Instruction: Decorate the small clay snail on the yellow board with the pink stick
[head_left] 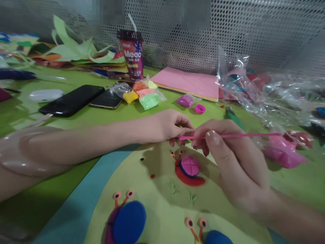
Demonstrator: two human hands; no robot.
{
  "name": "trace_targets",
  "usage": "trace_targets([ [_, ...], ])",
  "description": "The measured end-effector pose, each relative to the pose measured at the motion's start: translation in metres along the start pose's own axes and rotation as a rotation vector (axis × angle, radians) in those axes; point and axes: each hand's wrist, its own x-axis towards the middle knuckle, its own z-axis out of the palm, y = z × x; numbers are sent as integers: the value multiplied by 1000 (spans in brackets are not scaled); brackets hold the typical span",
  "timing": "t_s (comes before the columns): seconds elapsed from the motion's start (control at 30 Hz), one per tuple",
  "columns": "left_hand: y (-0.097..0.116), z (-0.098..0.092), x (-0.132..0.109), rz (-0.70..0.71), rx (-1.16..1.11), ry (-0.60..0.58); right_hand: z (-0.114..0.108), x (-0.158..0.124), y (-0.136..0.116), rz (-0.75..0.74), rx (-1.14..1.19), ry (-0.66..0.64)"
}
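My right hand (pixel 228 152) is closed on a thin pink modelling stick (pixel 241 136) held level, its tip pointing left. My left hand (pixel 170 127) is curled, fingertips pinched at the stick's left tip; whether something small sits between them I cannot make out. Both hands hover just above a small clay snail (pixel 189 169) with a red body, blue and pink shell marked with a cross, and orange eye stalks. It lies on a pale yellow-green sheet (pixel 162 210). Two bigger snails with blue shells (pixel 127 220) (pixel 215 237) lie at the sheet's near edge.
Bags of coloured clay (pixel 146 95), two dark phones (pixel 72 100) (pixel 106 99), a Meco drink cup (pixel 133 57), pink paper (pixel 188 83), a pink clay lump (pixel 185 100), a small pink cap (pixel 200 108) and crumpled clear plastic (pixel 254 95) lie on the green table. A perforated metal screen (pixel 228 34) stands behind.
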Motion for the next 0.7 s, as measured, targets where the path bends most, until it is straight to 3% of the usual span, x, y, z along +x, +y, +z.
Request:
trace_targets([
  [0.33,-2,-1,-1,-24,-71,-2,-4,-1,-3,24,236,-131],
  [0.53,1,0,-3,-34,-95,-3,-1,-7,-5,68,340,11],
  [0.7,6,0,-6,-42,-15,12,-3,3,-3,335,570,45],
])
